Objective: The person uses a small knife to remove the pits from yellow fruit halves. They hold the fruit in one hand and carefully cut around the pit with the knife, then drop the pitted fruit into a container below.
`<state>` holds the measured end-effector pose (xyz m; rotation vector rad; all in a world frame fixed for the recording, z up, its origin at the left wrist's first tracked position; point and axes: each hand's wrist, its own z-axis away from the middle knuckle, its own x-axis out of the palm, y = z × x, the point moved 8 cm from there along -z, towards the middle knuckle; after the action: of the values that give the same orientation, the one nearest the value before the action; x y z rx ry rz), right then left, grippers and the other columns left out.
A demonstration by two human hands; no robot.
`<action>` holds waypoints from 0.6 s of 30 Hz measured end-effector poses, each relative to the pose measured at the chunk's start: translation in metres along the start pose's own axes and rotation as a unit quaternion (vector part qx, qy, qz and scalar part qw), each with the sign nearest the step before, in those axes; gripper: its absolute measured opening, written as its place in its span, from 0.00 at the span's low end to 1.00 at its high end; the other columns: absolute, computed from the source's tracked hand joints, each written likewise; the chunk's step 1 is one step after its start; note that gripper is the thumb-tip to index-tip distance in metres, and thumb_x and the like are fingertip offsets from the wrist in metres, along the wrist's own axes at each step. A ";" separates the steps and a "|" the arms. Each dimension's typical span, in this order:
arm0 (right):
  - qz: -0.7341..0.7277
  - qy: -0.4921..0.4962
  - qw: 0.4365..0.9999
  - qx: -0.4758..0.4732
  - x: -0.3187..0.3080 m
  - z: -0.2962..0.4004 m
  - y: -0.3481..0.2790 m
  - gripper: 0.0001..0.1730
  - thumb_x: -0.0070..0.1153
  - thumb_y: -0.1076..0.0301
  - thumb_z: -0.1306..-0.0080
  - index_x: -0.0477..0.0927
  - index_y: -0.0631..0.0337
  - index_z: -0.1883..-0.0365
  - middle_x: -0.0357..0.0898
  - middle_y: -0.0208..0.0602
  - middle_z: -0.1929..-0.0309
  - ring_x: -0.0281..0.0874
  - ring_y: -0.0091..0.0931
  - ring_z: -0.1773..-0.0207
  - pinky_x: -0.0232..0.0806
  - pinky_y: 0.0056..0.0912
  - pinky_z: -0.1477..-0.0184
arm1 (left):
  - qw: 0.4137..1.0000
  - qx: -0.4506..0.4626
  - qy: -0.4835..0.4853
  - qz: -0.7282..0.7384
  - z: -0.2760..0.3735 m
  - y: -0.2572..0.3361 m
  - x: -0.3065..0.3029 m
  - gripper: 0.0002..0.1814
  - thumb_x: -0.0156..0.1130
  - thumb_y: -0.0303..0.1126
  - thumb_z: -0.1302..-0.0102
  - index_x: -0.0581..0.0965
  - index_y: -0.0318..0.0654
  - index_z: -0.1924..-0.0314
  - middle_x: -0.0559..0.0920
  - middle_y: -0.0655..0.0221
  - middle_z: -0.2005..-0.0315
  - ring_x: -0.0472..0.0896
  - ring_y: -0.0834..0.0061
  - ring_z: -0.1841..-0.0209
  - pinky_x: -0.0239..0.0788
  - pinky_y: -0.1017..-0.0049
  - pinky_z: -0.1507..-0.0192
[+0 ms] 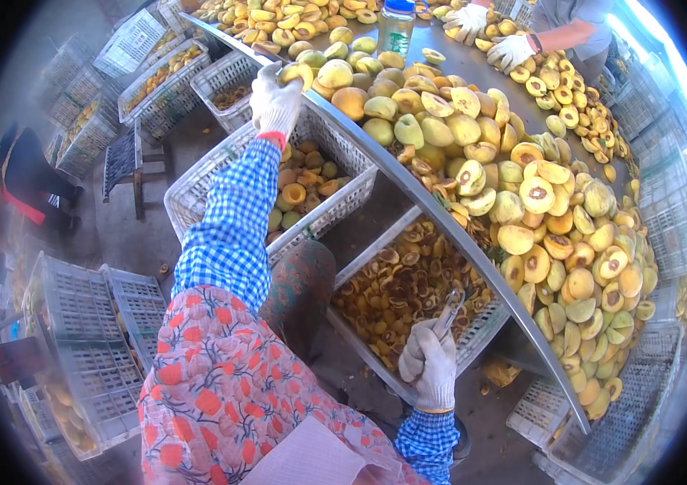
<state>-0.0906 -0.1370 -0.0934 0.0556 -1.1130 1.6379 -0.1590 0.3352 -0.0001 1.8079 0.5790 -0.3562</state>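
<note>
My left hand [276, 100], in a white knitted glove, holds a yellow peach half [296, 75] above the metal table edge at upper left. Under that forearm stands a white plastic crate [343, 209] with whole and halved peaches inside. My right hand [431, 361], gloved too, is closed on the handle of a small metal pitting tool [454, 301], whose looped end points up. It is over a crate of brown and yellow peach scraps [404, 273]. Many halved peaches [536, 195], several with pits, are heaped on the table just beyond the edge.
The curved metal table rim [440, 221] runs between me and the heap. A blue-capped water bottle [396, 30] stands among the fruit. Across the table, a co-worker's gloved hands [510, 52] touch peaches. Stacked crates [86, 351] stand at left, and an empty-looking crate [628, 376] at lower right.
</note>
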 end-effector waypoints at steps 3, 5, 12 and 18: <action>0.013 0.012 1.000 0.021 0.000 -0.005 0.004 0.06 0.50 0.72 0.32 0.67 0.56 0.68 0.58 0.22 0.85 0.53 0.15 0.89 0.48 0.19 0.88 | 0.998 0.044 0.018 -0.032 -0.032 0.019 0.005 0.28 0.66 0.49 0.42 0.76 0.54 0.42 0.78 0.59 0.47 0.79 0.57 0.45 0.70 0.64 0.43; 0.021 0.015 0.999 0.020 0.001 -0.006 0.002 0.06 0.51 0.72 0.32 0.67 0.56 0.68 0.58 0.22 0.85 0.53 0.15 0.89 0.48 0.20 0.88 | 0.990 0.098 0.044 -0.088 -0.057 0.026 0.020 0.25 0.67 0.46 0.42 0.76 0.56 0.44 0.78 0.58 0.51 0.79 0.56 0.48 0.72 0.63 0.46; 0.023 0.027 0.999 0.034 0.004 -0.016 0.000 0.06 0.50 0.71 0.31 0.66 0.56 0.66 0.60 0.24 0.83 0.54 0.16 0.88 0.50 0.20 0.88 | 0.942 0.268 -0.087 -0.181 -0.056 0.032 0.086 0.20 0.54 0.50 0.33 0.77 0.62 0.42 0.73 0.70 0.41 0.76 0.59 0.44 0.67 0.63 0.40; 0.028 0.023 0.998 0.053 0.006 -0.019 0.002 0.06 0.50 0.71 0.31 0.66 0.57 0.65 0.60 0.24 0.82 0.55 0.16 0.88 0.49 0.22 0.89 | 0.897 0.372 -0.061 -0.230 -0.010 0.105 0.056 0.24 0.56 0.55 0.36 0.78 0.54 0.45 0.77 0.64 0.45 0.73 0.59 0.41 0.63 0.62 0.39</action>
<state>-0.0855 -0.1197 -0.1016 0.0551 -1.0010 1.7389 -0.0547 0.3321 0.0577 2.3326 0.8580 -1.1310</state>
